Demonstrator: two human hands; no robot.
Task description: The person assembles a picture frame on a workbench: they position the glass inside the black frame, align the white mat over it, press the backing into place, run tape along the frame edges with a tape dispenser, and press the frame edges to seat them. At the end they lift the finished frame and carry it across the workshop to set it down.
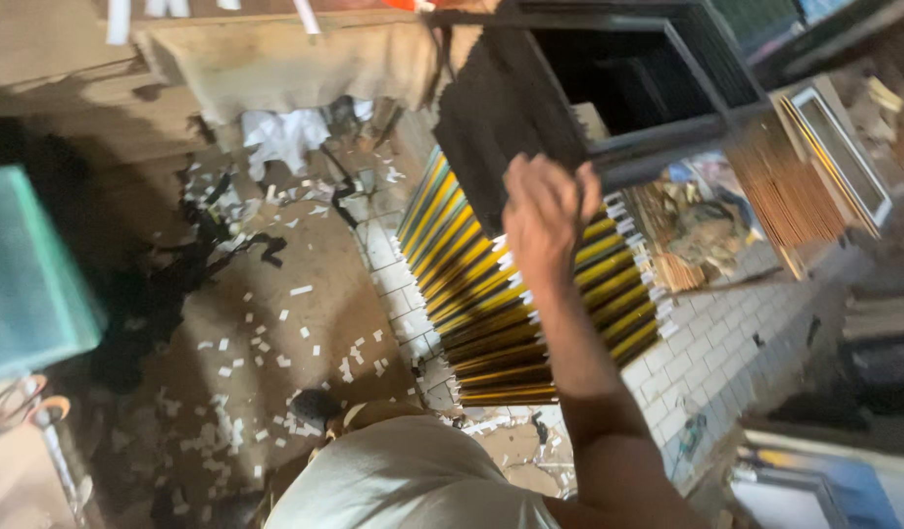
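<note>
While the right hand (pixel 545 217) reaches out over the floor, its back faces the camera and its fingers curl down onto the top of a stack of frames (pixel 530 294), gold and black striped mouldings leaning in a fan. The fingertips are hidden behind the hand, so I cannot tell whether they actually clasp a frame or only rest against the stack. The bare forearm runs from the bottom edge of the view up to that hand. The left hand is not in view.

The stack stands on a tiled strip of floor (pixel 707 353) made of small pale tiles, its lower ends near the middle of the view and its upper ends tilted toward the top. Small white tags show along the right ends of the frames. Just above the hand a dark square frame (pixel 658 118), deep and open in the middle, touches or overlaps the top of the stack. Right of it lean a picture (pixel 697 220) with a brownish scene and a bundle of thin wooden strips (pixel 780 186).

Left of the tiles the brown floor is strewn with white paper scraps (pixel 275 333) and black shreds. A teal box (pixel 25 269) sits at the left edge. The person's pale shirt (pixel 413 480) fills the bottom middle.
</note>
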